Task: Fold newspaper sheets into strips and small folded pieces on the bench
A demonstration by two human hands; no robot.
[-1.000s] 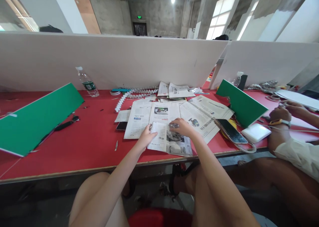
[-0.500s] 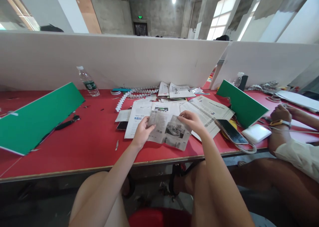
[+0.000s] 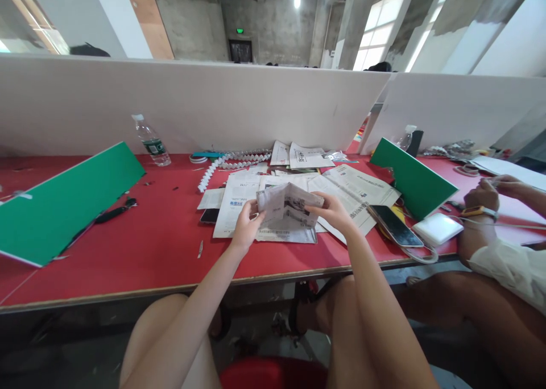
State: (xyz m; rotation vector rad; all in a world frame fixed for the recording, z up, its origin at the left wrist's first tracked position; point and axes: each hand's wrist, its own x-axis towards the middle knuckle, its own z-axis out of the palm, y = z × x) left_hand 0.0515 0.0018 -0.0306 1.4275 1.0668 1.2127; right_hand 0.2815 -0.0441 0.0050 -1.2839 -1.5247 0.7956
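Observation:
A small piece of newspaper (image 3: 275, 205), creased down its middle, is held up between my two hands above the table. My left hand (image 3: 247, 225) pinches its left edge, thumb in front and fingers behind. At the opposite edge my right hand (image 3: 333, 211) grips the paper the same way. The piece bends at the crease like a half-open booklet, with print and a photo facing me. Under and behind it lie larger newspaper sheets (image 3: 362, 187), spread flat and overlapping.
A phone (image 3: 396, 226) and a white power bank (image 3: 437, 228) with a cable lie at right. Green boards (image 3: 72, 201) stand tilted on either side. A water bottle (image 3: 151, 140), a folded white paper chain (image 3: 209, 173) and a small blade (image 3: 200, 249) are on the red table. At far right are a person's hands (image 3: 486, 194).
The newspaper piece has gone from nearly flat and hanging toward me to upright and bent at its crease. Both hands have turned it and stay at its two edges.

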